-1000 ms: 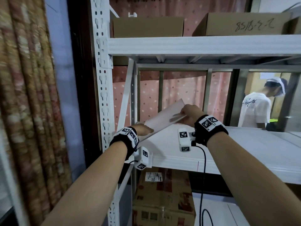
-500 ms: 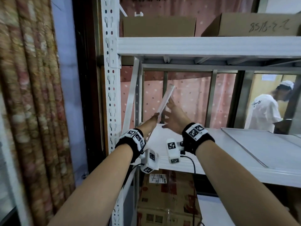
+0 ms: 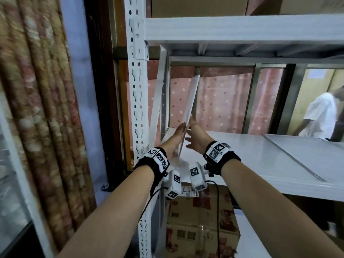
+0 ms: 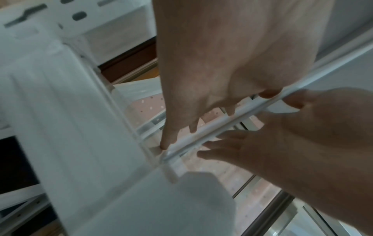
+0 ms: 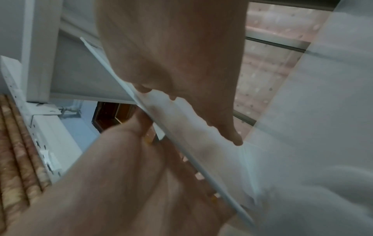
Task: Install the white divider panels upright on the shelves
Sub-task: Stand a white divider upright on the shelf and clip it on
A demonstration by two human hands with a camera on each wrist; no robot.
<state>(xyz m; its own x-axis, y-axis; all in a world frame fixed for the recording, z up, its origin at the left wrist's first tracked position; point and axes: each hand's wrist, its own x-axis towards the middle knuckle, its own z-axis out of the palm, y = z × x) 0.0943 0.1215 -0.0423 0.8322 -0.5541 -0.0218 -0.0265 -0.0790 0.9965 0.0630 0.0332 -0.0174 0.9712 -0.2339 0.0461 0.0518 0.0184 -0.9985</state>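
Centre of the head view: a white divider panel (image 3: 189, 108) stands nearly on edge on the white shelf (image 3: 242, 149), its top leaning toward the upper right of the frame. The left hand (image 3: 175, 138) lies flat against its left face and the right hand (image 3: 197, 138) against its right face, fingers (image 4: 214, 153) extended rather than curled, so the thin sheet is sandwiched between palms. This hold probably keeps it from flopping while its lower edge is seated beside the slotted upright post (image 3: 137, 94). A second panel (image 3: 301, 155) lies flat at right, apparently awaiting installation.
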